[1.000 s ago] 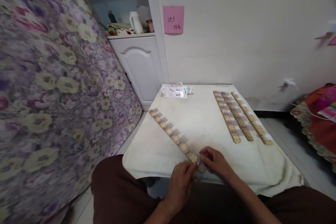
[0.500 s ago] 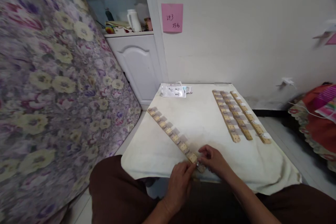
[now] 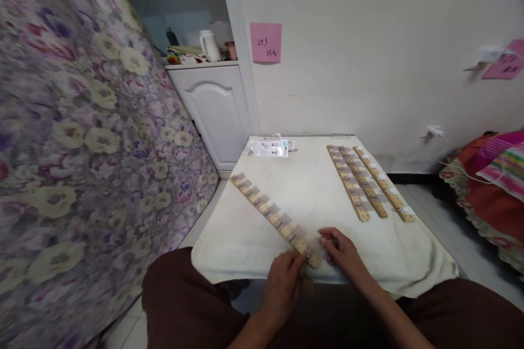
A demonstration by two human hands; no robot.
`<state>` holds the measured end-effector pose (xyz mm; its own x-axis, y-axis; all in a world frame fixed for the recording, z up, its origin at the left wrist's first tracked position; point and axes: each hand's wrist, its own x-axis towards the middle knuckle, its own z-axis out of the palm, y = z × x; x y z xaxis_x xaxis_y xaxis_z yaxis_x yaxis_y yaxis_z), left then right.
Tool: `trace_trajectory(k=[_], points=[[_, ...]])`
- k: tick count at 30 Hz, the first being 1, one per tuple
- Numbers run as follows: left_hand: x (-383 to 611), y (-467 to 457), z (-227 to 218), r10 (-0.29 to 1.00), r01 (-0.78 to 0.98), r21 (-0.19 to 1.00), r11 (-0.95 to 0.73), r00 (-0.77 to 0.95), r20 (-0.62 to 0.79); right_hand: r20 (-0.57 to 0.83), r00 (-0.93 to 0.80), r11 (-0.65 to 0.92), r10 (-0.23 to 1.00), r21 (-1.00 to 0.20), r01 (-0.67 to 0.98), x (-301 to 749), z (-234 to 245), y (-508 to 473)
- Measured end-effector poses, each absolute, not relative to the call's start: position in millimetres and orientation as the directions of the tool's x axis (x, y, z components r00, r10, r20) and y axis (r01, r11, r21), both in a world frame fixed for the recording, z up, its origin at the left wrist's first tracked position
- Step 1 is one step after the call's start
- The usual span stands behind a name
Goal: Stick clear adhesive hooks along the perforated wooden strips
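Note:
A narrow wooden strip lies diagonally across the cloth-covered table. Small metal pieces and clear plastic tabs are set along it in a row. My left hand grips its near end, the thumb pressed beside the last metal piece. Just right of that end is my right hand, off the wood with its fingers bent and slightly apart. A clear plastic tab stands close to its fingertips; whether they touch is too faint to tell. Nothing shows between the fingers.
Three similar wooden strips lie side by side at the table's right. A clear plastic package sits at the back left of the white cloth. Floral curtain hangs at left; a bed with red cover stands at right.
My right hand has moved back to the right, away from the strip's near end. My left hand stays on the strip. The view has tilted up and shifted right a little.

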<state>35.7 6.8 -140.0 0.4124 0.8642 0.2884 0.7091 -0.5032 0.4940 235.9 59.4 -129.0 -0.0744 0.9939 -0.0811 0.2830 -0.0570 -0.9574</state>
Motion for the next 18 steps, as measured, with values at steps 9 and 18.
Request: trace_trajectory(k=[9,18], points=[[28.8,7.2,-147.3,0.844,0.651,0.537,-0.537,0.410,0.346,0.342,-0.056,0.298,0.938,-0.711,0.638,232.4,-141.1,6.6],[20.4,1.7,-146.6,0.840,0.477,0.694,-0.540,0.348,0.415,0.416,0.002,0.263,0.909,-0.578,0.772,208.6,-150.5,5.0]])
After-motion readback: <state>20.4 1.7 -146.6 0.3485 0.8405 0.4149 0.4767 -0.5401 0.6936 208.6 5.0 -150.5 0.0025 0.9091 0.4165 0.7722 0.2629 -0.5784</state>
